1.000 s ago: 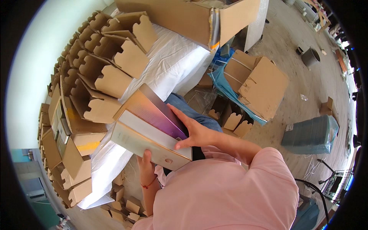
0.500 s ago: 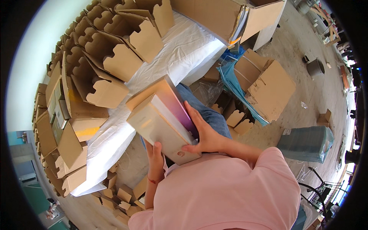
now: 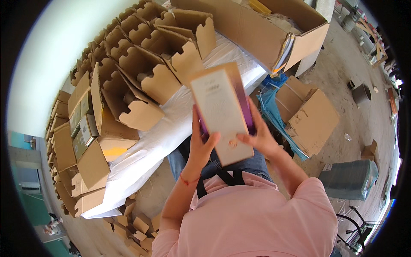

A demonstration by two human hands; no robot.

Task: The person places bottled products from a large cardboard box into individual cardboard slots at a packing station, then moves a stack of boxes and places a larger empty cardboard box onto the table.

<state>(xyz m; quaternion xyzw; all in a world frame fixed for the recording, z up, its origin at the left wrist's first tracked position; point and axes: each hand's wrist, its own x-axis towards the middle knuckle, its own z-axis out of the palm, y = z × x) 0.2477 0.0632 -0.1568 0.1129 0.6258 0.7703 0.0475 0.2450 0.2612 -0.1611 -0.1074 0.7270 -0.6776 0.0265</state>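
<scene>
A flat rectangular box, cream on its face with a purple-pink side, stands upright in front of my chest. My left hand grips its lower left edge, thumb across the face. Its lower right edge rests in my right hand, fingers curled round the purple side. The box is above my lap, just off the edge of a table covered in white sheeting. Rows of open folded cardboard cartons stand on that table to my left.
A large open cardboard carton sits at the table's far end. Flat cardboard boxes and blue plastic sheet lie on the concrete floor to my right, with a wrapped grey-green bundle. Cardboard scraps litter the floor at lower left.
The box has turned from lying tilted and low to standing upright and higher. Both hands shifted to its lower edges.
</scene>
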